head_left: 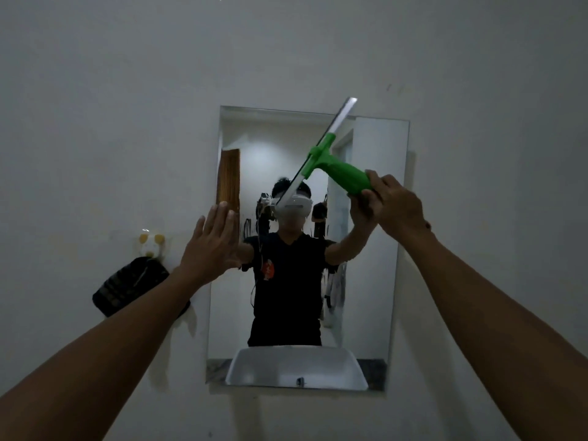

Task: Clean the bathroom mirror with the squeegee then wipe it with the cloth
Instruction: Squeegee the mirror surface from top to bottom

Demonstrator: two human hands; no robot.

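Right hand (393,203) grips squeegee (331,160), handle end hidden in palm

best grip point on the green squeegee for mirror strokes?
The thick green handle, wrapped from its free lower-right end, as the right hand does now. On the squeegee the long blade crosses the handle's far end like a T, so this grip likely leaves it clear.

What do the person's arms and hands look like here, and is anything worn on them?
Both forearms are bare: no sleeves, gloves or watch show. The left hand and right hand carry no visible rings. The mirror reflection shows a short-sleeved black shirt ending above the elbows.
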